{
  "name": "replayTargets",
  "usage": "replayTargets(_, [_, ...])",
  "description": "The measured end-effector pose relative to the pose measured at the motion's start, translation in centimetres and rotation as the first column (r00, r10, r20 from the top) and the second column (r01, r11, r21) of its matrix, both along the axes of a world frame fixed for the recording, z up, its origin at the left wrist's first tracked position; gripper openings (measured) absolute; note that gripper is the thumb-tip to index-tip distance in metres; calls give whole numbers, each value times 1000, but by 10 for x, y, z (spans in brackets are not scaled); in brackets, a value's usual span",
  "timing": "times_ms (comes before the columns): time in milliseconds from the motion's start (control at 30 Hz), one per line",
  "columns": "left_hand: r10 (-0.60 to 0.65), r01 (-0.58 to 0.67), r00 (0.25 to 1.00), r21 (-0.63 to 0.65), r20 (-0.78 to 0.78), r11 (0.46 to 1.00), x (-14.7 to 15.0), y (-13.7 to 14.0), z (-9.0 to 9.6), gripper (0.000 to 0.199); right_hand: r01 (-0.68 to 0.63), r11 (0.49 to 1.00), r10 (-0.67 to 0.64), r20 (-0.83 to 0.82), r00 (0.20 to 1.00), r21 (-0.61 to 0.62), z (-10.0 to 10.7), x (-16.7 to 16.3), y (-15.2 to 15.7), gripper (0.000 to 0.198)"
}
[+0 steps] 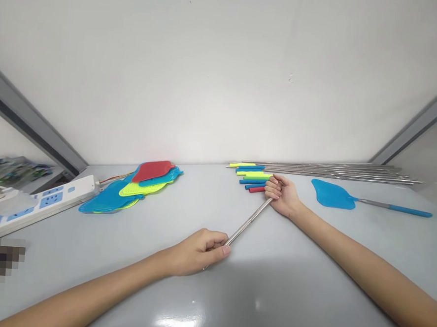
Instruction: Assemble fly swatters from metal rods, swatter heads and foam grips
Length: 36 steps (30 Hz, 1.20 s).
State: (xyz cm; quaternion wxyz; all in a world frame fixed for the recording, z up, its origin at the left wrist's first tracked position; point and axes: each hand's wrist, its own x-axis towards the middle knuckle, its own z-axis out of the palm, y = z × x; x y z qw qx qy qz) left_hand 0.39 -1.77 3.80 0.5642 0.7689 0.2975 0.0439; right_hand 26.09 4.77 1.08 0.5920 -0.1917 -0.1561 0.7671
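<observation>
Metal rod is seen in the head view lying diagonally above the grey table, running from about 7 o'clock to 1 o'clock between the two hands; it occupies the centre of the work surface.

Risks, as judged from this view: the rod is thin and smooth, so slippage through either grip is possible if the hands are drawn apart unevenly; the loose coloured grip sleeves, lying just beyond the right hand at its 11 o'clock, could be knocked and rolled by the rod tip or knuckles; the bundle of spare rods along the wall at 1 o'clock could be disturbed likewise.

Finger state: the left hand is closed into a loose fist around the near end of the rod, the thumb pressed along the shaft; the right hand is curled tight around the far end, and whether a sleeve is also enclosed in that fist cannot be told.

Surroundings: a finished blue swatter is laid at 3 o'clock of the right hand, well apart; a stack of swatter heads is placed at 10 o'clock; a power strip rests at the left edge.
</observation>
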Motion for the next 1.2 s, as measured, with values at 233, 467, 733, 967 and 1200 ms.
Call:
replayTargets(233, [11,-12,1000,15,28,1000,1,1,-1,37,-16,1000,16,5,1000,1,-1,2,1,27])
replayTargets(467, [55,-52,997,-62,46,997,3,1,2,36,-14,1000,14,3,1000,2,0,3,0,27])
replayTargets(733, [83,-71,994,-154,71,986,2,1,0,33,1,1000,-1,2,1000,13,-1,4,-1,26])
replayTargets(967, [96,-88,994,-129,60,988,3,2,-1,36,3,1000,-3,3,1000,-8,-1,4,-2,26])
replayTargets(1200, [99,-92,993,-110,58,990,2,2,-2,38,-5,1000,5,2,1000,-16,0,4,-2,26])
